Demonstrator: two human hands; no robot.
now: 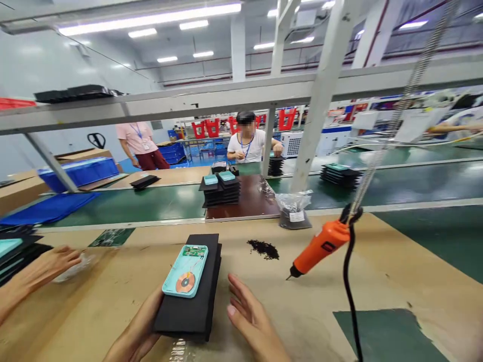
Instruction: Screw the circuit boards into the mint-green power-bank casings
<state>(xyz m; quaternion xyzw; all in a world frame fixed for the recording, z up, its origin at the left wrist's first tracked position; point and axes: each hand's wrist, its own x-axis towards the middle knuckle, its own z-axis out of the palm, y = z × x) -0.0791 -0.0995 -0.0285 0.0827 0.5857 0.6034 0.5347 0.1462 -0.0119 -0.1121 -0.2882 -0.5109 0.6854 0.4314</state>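
My left hand (138,324) grips the near left side of a stack of black foam pads (186,317) on the tan-covered bench. A pale teal plastic casing (184,271) lies on top of the stack, holding a copper coil and a small green circuit board. My right hand (252,322) is open, with its fingers spread, just right of the stack and not touching it. An orange electric screwdriver (320,249) hangs to the right from a spring and black cable, its tip just above the bench. A small heap of black screws (263,249) lies between it and the stack.
A co-worker's hand (37,271) reaches in at the left beside more black pads and teal casings (15,256). A bag of black screws (294,213) stands at the bench's far edge. Beyond it runs a green conveyor (143,206) with stacks, under a grey shelf (151,108). Two people stand further back.
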